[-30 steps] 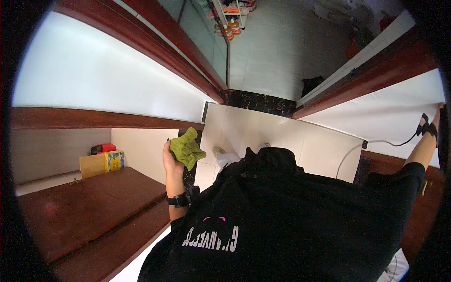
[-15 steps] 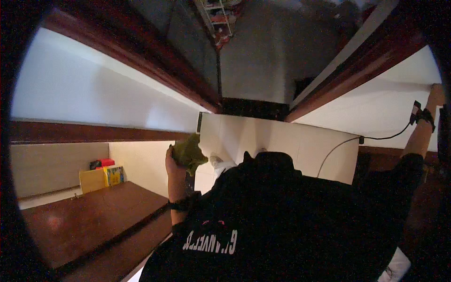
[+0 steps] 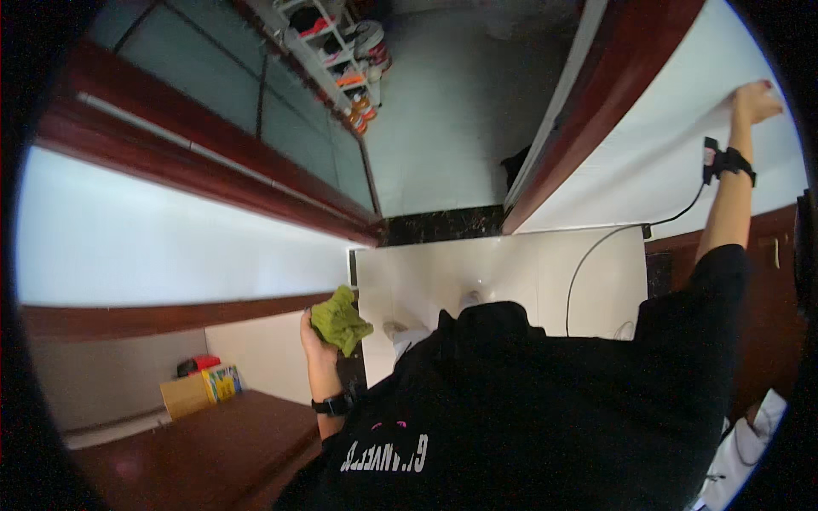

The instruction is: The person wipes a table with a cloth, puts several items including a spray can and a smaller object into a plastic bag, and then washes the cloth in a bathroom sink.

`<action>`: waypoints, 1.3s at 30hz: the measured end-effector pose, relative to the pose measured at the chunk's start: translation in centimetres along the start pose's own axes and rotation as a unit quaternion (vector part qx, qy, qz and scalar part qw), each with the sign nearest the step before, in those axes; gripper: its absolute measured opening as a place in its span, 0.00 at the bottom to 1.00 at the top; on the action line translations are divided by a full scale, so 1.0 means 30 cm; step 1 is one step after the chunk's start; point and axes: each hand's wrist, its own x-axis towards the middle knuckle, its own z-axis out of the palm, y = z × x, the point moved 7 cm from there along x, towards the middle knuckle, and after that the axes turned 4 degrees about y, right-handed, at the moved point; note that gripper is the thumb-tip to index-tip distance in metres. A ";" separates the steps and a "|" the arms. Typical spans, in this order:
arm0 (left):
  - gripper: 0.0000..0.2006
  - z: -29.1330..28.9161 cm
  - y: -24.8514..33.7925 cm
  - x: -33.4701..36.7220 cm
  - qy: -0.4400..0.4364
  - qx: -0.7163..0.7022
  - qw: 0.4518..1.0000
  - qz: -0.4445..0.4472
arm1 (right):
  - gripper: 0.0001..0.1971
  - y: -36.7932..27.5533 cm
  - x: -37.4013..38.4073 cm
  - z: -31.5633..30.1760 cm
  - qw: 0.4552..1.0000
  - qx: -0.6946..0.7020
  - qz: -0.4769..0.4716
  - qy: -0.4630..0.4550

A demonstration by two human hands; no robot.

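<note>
A crumpled green cloth [image 3: 341,322] is bunched in my left hand [image 3: 315,339], whose fingers are closed round its left side. It hangs beside the end of a dark red-brown ledge, above the light floor. At far right my right arm reaches forward along the white wall [image 3: 630,157]. My right hand [image 3: 755,102] is at the wall near the picture's rim, its fingers curled in. I see nothing in it, and cannot tell whether it touches the wall. A black band [image 3: 734,163] with a small device and a cable is on my right wrist.
Ahead, a doorway with dark red-brown frames [image 3: 588,111] has a black stone threshold [image 3: 443,225]. Beyond it, a white rack [image 3: 328,43] of items stands beside orange bottles [image 3: 361,109]. At lower left is a brown wooden cabinet top [image 3: 204,434] with yellow boxes [image 3: 221,383].
The scene is much brighter, including the room beyond the doorway. My right hand has moved forward along the wall. My view has shifted; the left hand still holds the green cloth.
</note>
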 end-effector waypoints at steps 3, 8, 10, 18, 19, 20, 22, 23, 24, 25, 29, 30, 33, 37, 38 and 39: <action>0.24 0.045 0.000 0.013 -0.036 0.008 0.999 0.012 | 0.37 0.029 -0.045 0.045 0.995 0.032 -0.084 -0.042; 0.21 0.143 0.013 -0.002 -0.049 0.048 0.998 0.006 | 0.35 -0.063 -0.071 -0.007 0.995 0.051 -0.086 -0.028; 0.21 0.157 0.013 0.005 -0.056 0.054 0.997 0.005 | 0.36 -0.078 -0.065 -0.018 0.995 0.065 -0.075 -0.030; 0.22 0.194 0.011 0.006 -0.056 0.045 0.997 0.007 | 0.38 0.008 -0.051 -0.055 0.997 0.038 -0.062 -0.032; 0.22 0.179 0.017 0.010 -0.042 0.039 0.998 0.020 | 0.38 0.032 -0.098 -0.061 0.997 0.018 -0.057 -0.038; 0.22 0.152 0.015 0.013 -0.025 0.027 0.999 0.030 | 0.35 0.041 -0.198 -0.099 0.993 0.086 -0.045 -0.062; 0.23 0.114 0.002 0.024 -0.043 0.008 0.998 0.047 | 0.22 -0.082 -0.427 -0.312 0.988 0.125 -0.050 -0.071; 0.24 0.139 0.003 0.018 -0.038 0.015 0.998 0.051 | 0.15 -0.105 -0.536 -0.424 0.985 0.164 -0.025 -0.057; 0.25 0.159 0.003 -0.031 -0.034 0.023 0.998 0.055 | 0.13 -0.066 -0.697 -0.506 0.984 0.111 0.001 -0.138; 0.26 0.171 -0.005 -0.026 -0.047 0.009 0.998 0.046 | 0.15 -0.008 -0.859 -0.567 0.956 0.102 0.032 -0.274; 0.28 0.255 0.029 -0.103 -0.113 0.001 0.993 0.026 | 0.12 -0.193 -1.472 -0.804 0.621 0.160 0.146 -0.754; 0.29 0.281 0.018 -0.128 -0.150 -0.007 0.989 0.014 | 0.13 -0.286 -1.536 -0.813 0.559 0.158 0.168 -0.796; 0.30 0.372 -0.006 -0.207 -0.244 -0.019 0.969 -0.028 | 0.17 -0.479 -1.676 -0.819 0.433 0.207 0.288 -0.829; 0.31 0.537 -0.025 -0.268 -0.359 -0.069 0.920 -0.140 | 0.25 -0.643 -1.746 -0.699 0.286 0.294 0.524 -0.747; 0.31 0.590 -0.018 -0.277 -0.405 -0.074 0.898 -0.156 | 0.26 -0.690 -1.737 -0.674 0.199 0.302 0.603 -0.711; 0.30 0.627 -0.020 -0.281 -0.421 -0.088 0.884 -0.181 | 0.26 -0.739 -1.724 -0.659 0.109 0.306 0.672 -0.665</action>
